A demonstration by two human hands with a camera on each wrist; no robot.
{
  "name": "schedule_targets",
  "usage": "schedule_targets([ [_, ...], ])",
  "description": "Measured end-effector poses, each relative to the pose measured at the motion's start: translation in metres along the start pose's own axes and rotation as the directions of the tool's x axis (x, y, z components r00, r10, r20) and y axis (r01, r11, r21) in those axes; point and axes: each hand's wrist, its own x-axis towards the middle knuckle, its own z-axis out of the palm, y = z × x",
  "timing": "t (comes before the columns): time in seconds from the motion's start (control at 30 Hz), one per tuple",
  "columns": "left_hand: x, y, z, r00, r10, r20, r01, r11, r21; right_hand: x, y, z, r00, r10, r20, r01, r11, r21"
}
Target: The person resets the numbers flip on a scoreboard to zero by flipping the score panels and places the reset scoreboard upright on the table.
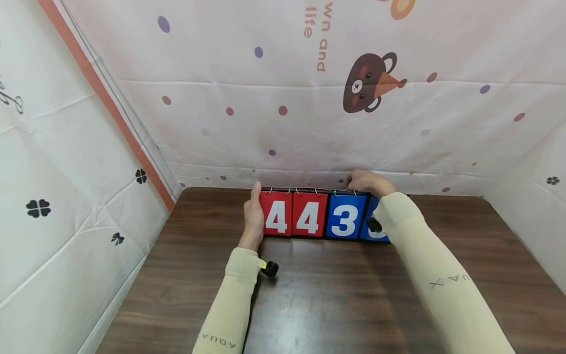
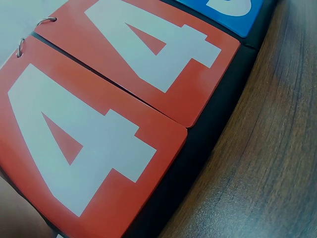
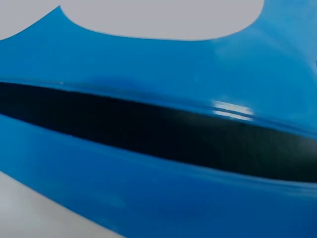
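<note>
A tabletop flip scoreboard with a black backing stands at the far side of the table. Its two red cards (image 1: pixel 294 214) each show a white 4, and the nearer blue card (image 1: pixel 346 216) shows a 3. My right sleeve and wrist camera partly cover the last blue card's digit. My left hand (image 1: pixel 254 216) grips the scoreboard's left end, thumb along the edge, other fingers hidden. Over the top edge above the blue cards, my right hand (image 1: pixel 365 181) bends its fingers down, the tips hidden. A blue card (image 3: pixel 148 64) and dark gap fill the right wrist view.
The brown wooden table (image 1: pixel 327 295) extends in front of the scoreboard. Right behind it hangs a pale patterned cloth wall (image 1: pixel 221 137), with more cloth at the left and right. Metal rings (image 2: pixel 47 21) join the cards to the top edge.
</note>
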Motion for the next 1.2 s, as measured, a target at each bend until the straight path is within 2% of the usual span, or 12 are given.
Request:
schedule_targets([
  [0.27, 0.002, 0.003, 0.001, 1.000, 0.006, 0.002, -0.006, 1.000, 0.004, 0.000, -0.001, 0.000, 0.989, 0.116, -0.095, -0.098, 0.980, 0.171],
  [0.4, 0.002, 0.003, 0.001, 1.000, 0.004, 0.000, -0.004, 1.000, 0.006, -0.001, -0.002, 0.001, 0.983, 0.146, -0.115, -0.118, 0.969, 0.217],
  [0.6, 0.002, 0.002, 0.000, 1.000, 0.008, -0.007, -0.008, 1.000, -0.007, -0.005, -0.006, 0.002, 0.973, 0.143, -0.182, -0.096, 0.965, 0.245],
  [0.77, 0.002, 0.002, 0.000, 1.000, 0.016, -0.002, -0.016, 1.000, -0.003, -0.008, -0.008, 0.005, 0.953, 0.139, -0.268, -0.080, 0.972, 0.219],
  [0.93, 0.001, 0.000, -0.001, 1.000, 0.011, -0.003, -0.011, 1.000, 0.001, -0.010, -0.009, 0.007, 0.939, 0.138, -0.314, -0.072, 0.974, 0.213],
  [1.2, -0.001, 0.000, 0.000, 1.000, 0.014, 0.005, -0.014, 1.000, -0.002, -0.013, -0.007, 0.011, 0.911, 0.105, -0.399, -0.008, 0.971, 0.237],
])
